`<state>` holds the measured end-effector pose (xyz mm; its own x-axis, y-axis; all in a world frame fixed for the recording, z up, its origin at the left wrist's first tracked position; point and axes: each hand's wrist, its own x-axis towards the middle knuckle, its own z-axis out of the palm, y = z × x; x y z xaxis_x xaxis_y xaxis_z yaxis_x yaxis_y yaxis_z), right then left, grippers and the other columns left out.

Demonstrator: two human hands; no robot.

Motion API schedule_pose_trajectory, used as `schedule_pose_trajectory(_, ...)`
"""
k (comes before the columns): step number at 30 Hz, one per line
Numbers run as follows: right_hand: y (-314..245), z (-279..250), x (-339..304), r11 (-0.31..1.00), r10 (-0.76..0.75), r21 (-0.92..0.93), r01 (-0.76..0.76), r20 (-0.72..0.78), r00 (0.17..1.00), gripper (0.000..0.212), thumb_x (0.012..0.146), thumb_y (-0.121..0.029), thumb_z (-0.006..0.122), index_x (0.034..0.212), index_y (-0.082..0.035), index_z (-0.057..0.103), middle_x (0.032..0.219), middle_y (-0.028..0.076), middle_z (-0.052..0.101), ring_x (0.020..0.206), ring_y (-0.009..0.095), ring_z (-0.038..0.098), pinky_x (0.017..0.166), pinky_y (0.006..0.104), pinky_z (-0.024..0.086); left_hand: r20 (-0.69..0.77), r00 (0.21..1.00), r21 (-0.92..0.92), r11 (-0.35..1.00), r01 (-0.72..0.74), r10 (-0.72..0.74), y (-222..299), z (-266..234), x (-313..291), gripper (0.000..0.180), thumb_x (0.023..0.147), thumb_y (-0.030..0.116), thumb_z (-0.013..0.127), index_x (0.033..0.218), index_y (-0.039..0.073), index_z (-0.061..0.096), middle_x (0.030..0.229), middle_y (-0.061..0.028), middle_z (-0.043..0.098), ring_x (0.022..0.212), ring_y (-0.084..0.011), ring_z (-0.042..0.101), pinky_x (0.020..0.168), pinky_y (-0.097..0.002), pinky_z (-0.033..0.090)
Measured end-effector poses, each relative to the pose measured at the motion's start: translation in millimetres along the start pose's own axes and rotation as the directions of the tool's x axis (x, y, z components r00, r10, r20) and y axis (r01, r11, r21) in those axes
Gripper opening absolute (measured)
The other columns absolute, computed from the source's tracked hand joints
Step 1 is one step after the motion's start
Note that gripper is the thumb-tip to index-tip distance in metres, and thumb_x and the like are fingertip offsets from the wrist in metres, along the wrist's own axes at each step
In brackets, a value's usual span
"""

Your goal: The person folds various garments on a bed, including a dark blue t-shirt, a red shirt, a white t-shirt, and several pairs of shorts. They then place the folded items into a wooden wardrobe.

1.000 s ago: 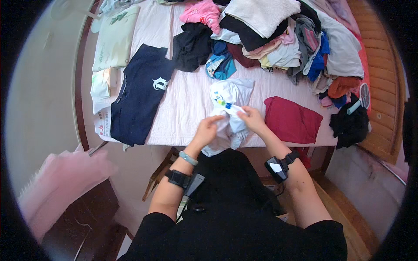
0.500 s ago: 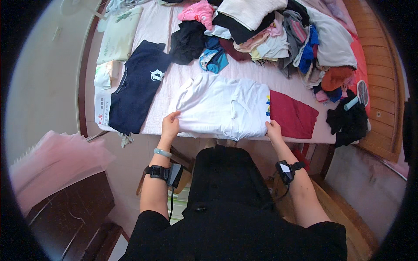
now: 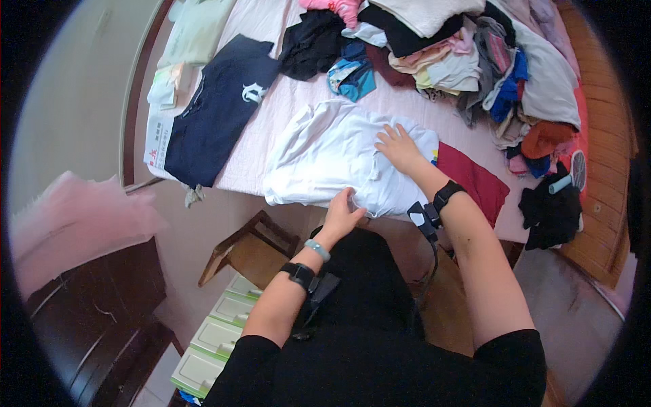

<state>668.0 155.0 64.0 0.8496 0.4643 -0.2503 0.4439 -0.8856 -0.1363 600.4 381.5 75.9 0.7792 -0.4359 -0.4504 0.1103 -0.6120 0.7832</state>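
A white garment [image 3: 315,152] with a drawstring lies folded along the bed's near edge, its left part wrinkled. My right hand [image 3: 401,150] rests flat on its right part, fingers spread. At the near edge my left hand [image 3: 344,211] touches the cloth by a thin white cord, with thumb and forefinger apart; its other fingers are partly hidden. From under the white garment's right end sticks out a dark red cloth [image 3: 472,180]. A navy T-shirt [image 3: 220,112] with a white emblem lies to the left.
A heap of mixed clothes [image 3: 468,64] covers the far right of the bed. A black garment [image 3: 553,214] lies at the right corner. Below stand a wooden stool [image 3: 247,254] and a drawer unit [image 3: 210,336]. Pink tulle [image 3: 81,227] hangs at the left.
Both hands have let go of the garment's near corners. My right hand has moved inward onto the cloth, my left hand rightward along the near edge. The view has shifted.
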Motion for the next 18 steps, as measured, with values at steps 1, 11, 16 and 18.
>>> schedule_pose_trajectory(1,1,-6,10,0.996,0.039,-0.091,-0.023,0.178,0.983,0.025,0.067,-0.006,0.055,0.092,-0.005,0.054,0.100,0.012,0.052,0.106,0.031,0.043,0.097,0.0398,0.028,-0.083,0.996,0.023,0.999,-0.034,0.035,1,6,4,0.055,0.071,0.024,0.066,0.111,-0.007,0.045,0.101,-0.0203,0.055,0.093,-0.0286,0.054,0.080,-0.0353,0.043)
schedule_pose_trajectory(11,0,-271,-34,0.894,-0.177,0.278,0.351,-0.499,0.848,0.018,0.066,-0.006,0.061,0.077,-0.004,0.049,0.070,0.013,0.051,0.076,0.033,0.052,0.083,0.0395,0.041,-0.083,0.995,-0.138,0.988,-0.068,0.057,102,-103,16,0.019,0.070,0.011,0.055,0.085,0.000,0.061,0.071,-0.0196,0.059,0.064,-0.0276,0.058,0.060,-0.0345,0.044)
schedule_pose_trajectory(16,-4,-388,-87,0.950,-0.032,0.226,0.214,-0.615,0.788,0.026,0.066,-0.018,0.072,0.083,-0.004,0.058,0.077,0.008,0.053,0.070,0.019,0.053,0.057,0.0286,0.044,-0.272,0.853,0.269,0.886,-0.376,0.445,204,-251,-25,0.019,0.074,0.006,0.050,0.088,-0.001,0.060,0.071,-0.0148,0.061,0.066,-0.0171,0.058,0.060,-0.0281,0.044)
schedule_pose_trajectory(18,-9,-417,-110,0.936,-0.055,0.239,0.259,-0.628,0.777,0.028,0.064,-0.018,0.073,0.084,-0.004,0.059,0.076,0.009,0.053,0.069,0.021,0.053,0.059,0.0297,0.043,-0.406,0.739,0.234,0.843,-0.485,0.538,253,-295,-53,0.018,0.078,0.007,0.048,0.089,-0.002,0.059,0.070,-0.0100,0.061,0.065,-0.0118,0.055,0.059,-0.0263,0.043)
